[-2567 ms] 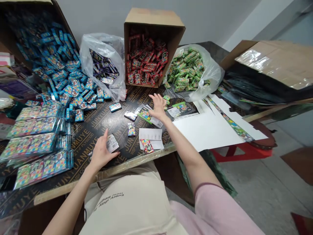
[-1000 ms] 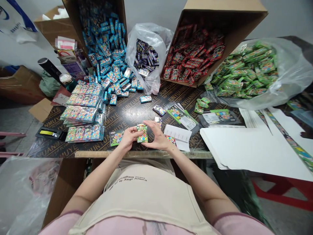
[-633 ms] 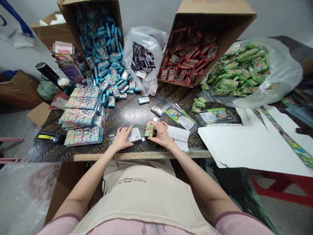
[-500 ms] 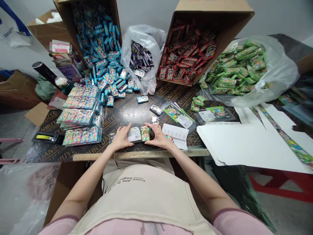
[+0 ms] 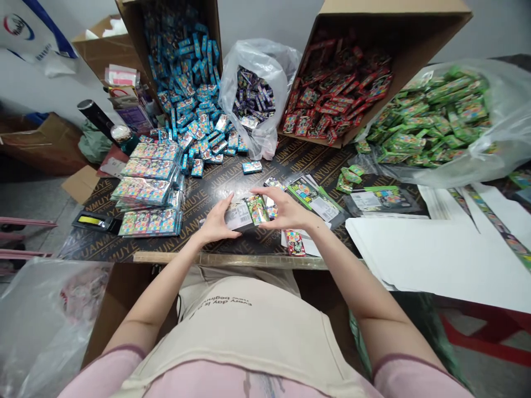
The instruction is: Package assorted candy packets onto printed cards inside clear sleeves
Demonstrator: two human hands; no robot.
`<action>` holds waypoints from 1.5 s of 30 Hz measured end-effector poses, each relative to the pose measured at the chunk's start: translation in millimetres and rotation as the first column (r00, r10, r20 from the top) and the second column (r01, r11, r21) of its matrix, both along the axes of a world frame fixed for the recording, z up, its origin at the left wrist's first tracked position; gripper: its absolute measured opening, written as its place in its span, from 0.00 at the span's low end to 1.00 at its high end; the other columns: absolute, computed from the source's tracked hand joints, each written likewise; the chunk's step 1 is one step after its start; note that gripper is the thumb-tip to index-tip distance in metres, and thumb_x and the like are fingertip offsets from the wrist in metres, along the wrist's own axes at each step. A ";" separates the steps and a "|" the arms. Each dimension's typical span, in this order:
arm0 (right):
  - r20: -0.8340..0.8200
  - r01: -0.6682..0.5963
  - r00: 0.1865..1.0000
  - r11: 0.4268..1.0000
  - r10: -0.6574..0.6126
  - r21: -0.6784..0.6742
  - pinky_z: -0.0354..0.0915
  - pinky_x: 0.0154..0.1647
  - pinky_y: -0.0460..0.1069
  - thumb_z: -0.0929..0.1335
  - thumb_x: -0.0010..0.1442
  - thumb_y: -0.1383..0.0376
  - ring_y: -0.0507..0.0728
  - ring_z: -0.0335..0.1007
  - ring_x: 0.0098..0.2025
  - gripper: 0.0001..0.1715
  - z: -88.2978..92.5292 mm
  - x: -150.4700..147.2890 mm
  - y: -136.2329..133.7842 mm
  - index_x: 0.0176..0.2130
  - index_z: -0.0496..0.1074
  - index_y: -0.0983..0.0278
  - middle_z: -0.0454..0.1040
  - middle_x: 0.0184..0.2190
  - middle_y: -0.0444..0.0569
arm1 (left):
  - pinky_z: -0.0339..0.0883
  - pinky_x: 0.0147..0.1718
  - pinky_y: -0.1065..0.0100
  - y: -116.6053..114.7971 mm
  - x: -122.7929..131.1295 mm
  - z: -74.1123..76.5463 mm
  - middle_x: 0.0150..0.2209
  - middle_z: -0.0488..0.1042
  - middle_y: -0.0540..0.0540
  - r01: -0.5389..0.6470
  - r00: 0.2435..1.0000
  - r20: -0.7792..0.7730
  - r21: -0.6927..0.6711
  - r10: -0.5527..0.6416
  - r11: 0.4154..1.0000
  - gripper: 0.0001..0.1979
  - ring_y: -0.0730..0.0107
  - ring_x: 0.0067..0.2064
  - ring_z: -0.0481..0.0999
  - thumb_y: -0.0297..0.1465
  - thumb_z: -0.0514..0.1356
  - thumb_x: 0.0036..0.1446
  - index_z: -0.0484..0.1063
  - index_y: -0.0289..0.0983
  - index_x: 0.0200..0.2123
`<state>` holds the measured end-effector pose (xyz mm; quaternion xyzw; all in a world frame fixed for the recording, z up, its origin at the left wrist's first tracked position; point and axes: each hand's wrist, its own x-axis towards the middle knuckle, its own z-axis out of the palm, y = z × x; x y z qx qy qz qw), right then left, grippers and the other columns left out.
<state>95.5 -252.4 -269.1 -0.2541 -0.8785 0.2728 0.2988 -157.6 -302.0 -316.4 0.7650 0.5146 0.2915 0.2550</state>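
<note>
My left hand [image 5: 219, 220] grips the left end of a flat dark packet with a white barcode label [image 5: 239, 215]. At its right end, my right hand [image 5: 286, 209] has thumb and fingers around a small green printed box [image 5: 258, 210], which lies against the packet; whether they are joined I cannot tell. Both pieces are held level between my hands, slightly tilted, above the black table. A small red printed box [image 5: 295, 243] lies on white paper beside my right wrist. Past my right fingers sits a purple-and-white small box [image 5: 272, 182].
Wrapped sets [image 5: 150, 222] are stacked at left. Behind stand a carton of blue boxes [image 5: 186, 83], a bag of purple ones [image 5: 254, 97], a carton of red ones [image 5: 332, 94] and a bag of green ones [image 5: 440, 121]. White sheets [image 5: 431, 260] cover the right side.
Both hands have lifted the packet and green box up from the table edge and a little to the right. The red box now shows more fully. The camera view has shifted.
</note>
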 end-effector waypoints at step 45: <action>-0.428 -0.117 0.554 0.442 -0.714 -0.889 0.71 0.39 0.54 0.73 0.44 0.61 0.59 0.77 0.36 0.24 -22.5 -66.4 -39.9 0.42 0.68 0.59 0.81 0.36 0.47 | 0.65 0.28 0.72 1.0 33.2 34.7 0.26 0.75 0.50 -0.137 0.462 0.779 -0.410 0.424 0.902 0.08 0.74 0.29 0.72 0.29 0.65 0.37 0.77 0.37 0.27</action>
